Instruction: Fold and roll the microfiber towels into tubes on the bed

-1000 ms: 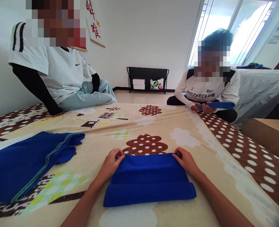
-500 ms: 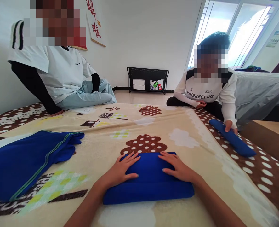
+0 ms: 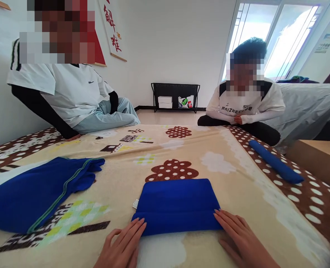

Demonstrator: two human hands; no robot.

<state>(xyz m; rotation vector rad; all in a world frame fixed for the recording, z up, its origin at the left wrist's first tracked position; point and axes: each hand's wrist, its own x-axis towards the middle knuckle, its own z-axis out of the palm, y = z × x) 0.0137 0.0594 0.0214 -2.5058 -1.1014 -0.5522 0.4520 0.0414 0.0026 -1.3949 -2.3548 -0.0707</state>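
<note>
A folded blue cloth (image 3: 178, 195) lies on the bed in front of me, with a raised fold along its near side and a small white label (image 3: 135, 204) sticking out at the left. At its near left corner, my left hand (image 3: 123, 240) has its fingers together over the fold. My right hand (image 3: 239, 234) grips the near right corner, fingers on top and the thumb low behind the edge. To the left, another blue cloth (image 3: 42, 190) with green striped trim lies spread out. A rolled blue cloth (image 3: 275, 162) rests on the right side of the bed.
The patterned blanket (image 3: 120, 186) covers the bed. One person (image 3: 70, 96) sits at the far left, a hand on the blanket. Another person (image 3: 243, 104) sits at the far right, hands in the lap. A black rack (image 3: 175, 91) stands by the back wall.
My hands have moved from the top of the folded cloth back to its near corners. The person at right has let go of the rolled cloth and drawn the hands in.
</note>
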